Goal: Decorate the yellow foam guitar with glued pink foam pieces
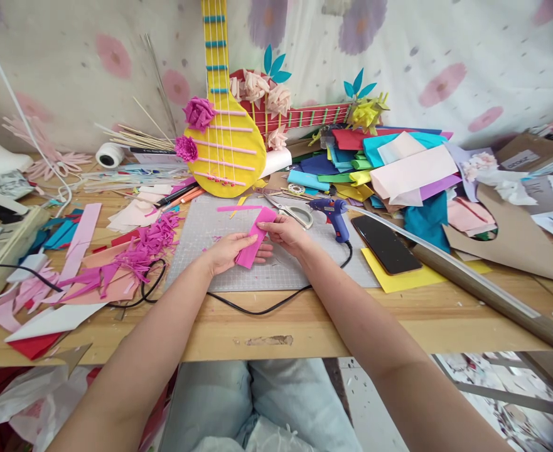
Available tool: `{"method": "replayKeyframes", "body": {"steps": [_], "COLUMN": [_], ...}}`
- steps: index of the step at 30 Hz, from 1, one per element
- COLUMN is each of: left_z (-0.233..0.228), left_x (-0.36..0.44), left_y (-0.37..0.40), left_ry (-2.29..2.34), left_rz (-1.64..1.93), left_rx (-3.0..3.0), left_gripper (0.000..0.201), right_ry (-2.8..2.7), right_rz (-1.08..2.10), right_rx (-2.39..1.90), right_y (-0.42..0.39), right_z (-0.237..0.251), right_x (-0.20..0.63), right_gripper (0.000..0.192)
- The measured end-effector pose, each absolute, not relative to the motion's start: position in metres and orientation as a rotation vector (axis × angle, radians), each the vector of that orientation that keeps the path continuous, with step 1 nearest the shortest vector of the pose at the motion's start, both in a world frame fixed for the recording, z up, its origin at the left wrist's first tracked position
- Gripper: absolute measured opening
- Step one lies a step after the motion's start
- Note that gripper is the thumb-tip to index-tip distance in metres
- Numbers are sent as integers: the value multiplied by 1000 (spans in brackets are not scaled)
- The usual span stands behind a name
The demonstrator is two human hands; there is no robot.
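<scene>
A bright pink strip of paper (pixel 252 246), seemingly crepe, is held slantwise above the grey cutting mat (pixel 196 245). My left hand (pixel 231 252) grips its left side, thumb on top and fingers behind. At its upper right end my right hand (pixel 285 232) pinches the same strip. A thin pink paper strip (pixel 238 208) lies on the mat just beyond. Behind my right hand rest the scissors (pixel 297 213), partly hidden. To their right is a purple glue gun (pixel 333 216) with a black cord.
A yellow paper lute (pixel 229 150) leans at the back, with a red one (pixel 314 116) behind it. Shredded magenta paper (pixel 149 248) is heaped at left. A phone (pixel 386 245) lies on yellow paper at right, beside a long roll (pixel 483 289). Coloured paper (pixel 412 169) is piled behind.
</scene>
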State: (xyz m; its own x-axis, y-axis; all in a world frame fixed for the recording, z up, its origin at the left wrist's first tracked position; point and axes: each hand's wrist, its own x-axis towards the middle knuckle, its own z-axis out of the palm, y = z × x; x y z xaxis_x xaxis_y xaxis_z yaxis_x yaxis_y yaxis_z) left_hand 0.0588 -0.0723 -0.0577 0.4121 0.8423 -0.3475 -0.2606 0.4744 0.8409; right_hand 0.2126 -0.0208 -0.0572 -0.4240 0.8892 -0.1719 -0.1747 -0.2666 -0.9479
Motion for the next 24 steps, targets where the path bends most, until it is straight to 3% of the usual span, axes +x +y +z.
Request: {"method": "replayKeyframes", "body": {"steps": [15,17,20,24], "left_z": [-53,-55,-57,-56], "left_x": [60,59,55,49], "left_y": [-75,-73,-71,-69], "left_ry": [1040,1077,1115,1135], "left_rz": [788,824,891,916], "left_rx": [874,876,890,909], "left_gripper": [11,11,10,12], "right_ry": [-1304,-1442,-1747,-2119], "right_rz": [1500,1240,593,94], "right_rx": [-1140,-1295,-1532,-1751], "right_y": [-14,-12,-10,-10], "right_z": [-57,-54,-51,-56], "right_x": [220,226,238,248], "right_gripper": [37,31,19,27]}}
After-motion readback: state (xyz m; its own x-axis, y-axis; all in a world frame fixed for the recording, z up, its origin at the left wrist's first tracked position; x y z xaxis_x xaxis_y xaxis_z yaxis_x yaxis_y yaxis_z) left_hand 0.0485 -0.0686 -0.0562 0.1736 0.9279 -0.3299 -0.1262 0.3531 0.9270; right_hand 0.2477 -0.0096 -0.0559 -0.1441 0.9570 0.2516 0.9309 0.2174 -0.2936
